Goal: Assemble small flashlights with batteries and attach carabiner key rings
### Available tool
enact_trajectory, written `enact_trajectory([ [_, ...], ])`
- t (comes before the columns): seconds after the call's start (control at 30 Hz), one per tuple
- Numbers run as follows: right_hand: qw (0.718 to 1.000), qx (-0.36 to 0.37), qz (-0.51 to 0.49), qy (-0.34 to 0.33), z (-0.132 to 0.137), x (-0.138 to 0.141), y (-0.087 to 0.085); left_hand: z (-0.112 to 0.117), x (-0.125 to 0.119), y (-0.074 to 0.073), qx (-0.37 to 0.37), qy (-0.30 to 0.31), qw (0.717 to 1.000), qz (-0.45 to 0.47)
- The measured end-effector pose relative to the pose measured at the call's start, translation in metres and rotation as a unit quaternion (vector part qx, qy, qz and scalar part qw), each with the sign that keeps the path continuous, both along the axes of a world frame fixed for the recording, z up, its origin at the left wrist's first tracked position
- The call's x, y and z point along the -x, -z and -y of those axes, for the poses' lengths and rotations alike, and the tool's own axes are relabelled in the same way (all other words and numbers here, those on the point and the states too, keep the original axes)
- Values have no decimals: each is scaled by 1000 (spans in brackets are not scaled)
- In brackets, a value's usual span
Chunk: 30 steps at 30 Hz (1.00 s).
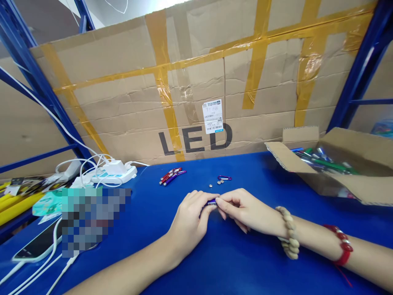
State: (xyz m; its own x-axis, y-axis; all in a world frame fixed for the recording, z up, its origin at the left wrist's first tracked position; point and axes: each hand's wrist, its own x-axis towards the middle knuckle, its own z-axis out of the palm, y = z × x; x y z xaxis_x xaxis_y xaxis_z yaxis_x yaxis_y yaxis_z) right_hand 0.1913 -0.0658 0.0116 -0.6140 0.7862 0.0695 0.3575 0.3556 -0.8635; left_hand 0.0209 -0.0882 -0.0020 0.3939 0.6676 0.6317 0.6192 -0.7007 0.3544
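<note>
My left hand (189, 219) is closed around one end of a small purple mini flashlight (211, 202), a short metal tube. At its other end, my right hand (241, 207) pinches it between thumb and fingers. Most of the tube is hidden by the fingers. Just beyond the hands lie small silver button cells (210, 186) and a purple carabiner clip (224, 178). Further left on the blue table rests a small cluster of red and purple mini flashlights (171, 176).
An open cardboard box (319, 180) with shiny coloured tubes stands at the right. On the left are a white power strip (118, 175), charging cables and a phone (38, 243). A tall taped cardboard sheet (129, 114) marked LED closes off the back between blue rack posts.
</note>
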Motion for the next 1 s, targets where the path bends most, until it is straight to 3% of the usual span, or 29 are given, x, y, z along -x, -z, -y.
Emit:
enact_trajectory([
  [0.3,1000,3,-4,-7,-2,-1,0,-1,-1,-2,-1,-2,1000,0],
  [0.57,993,89,11,-71,-4,-3,-8,-1,3,-1,-20,15,1000,-18],
  [0.7,992,107,2,-72,-1,-3,-9,1,5,1,-48,27,998,-43],
  [0.8,975,198,-44,-93,1,-4,-11,4,6,1,-76,39,995,-50],
  [0.9,934,328,-96,-108,2,-5,-13,5,5,-1,-91,49,994,-46],
  [1.0,912,380,-113,-105,0,-6,-12,4,4,-2,-81,52,995,-40],
])
